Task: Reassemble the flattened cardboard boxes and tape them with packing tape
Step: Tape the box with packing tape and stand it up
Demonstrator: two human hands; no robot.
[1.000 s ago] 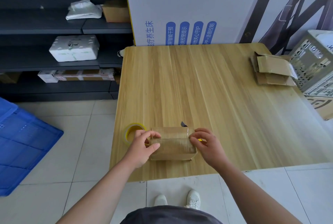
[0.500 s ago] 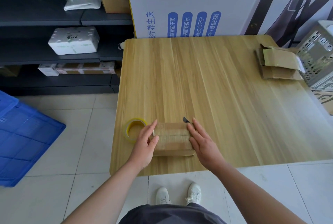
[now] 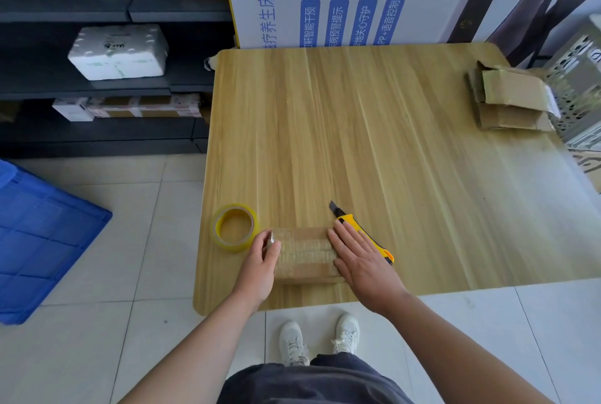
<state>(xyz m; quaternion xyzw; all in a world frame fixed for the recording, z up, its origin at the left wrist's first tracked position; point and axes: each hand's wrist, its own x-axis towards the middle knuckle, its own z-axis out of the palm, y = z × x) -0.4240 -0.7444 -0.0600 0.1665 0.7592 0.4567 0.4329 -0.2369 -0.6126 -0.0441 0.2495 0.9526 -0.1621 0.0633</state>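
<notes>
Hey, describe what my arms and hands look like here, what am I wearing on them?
Left forearm and right forearm are bare, no sleeves in view. The left grip and right grip are bare hands: no gloves, rings, watch or bracelet visible.

We note left grip [image 3: 263, 260] no longer pressing flat: fingers now curl round left end of box [image 3: 305, 250]. Right grip [image 3: 361, 260] shifted slightly, uncovering yellow body of knife [image 3: 349, 220], earlier only blade tip.
</notes>
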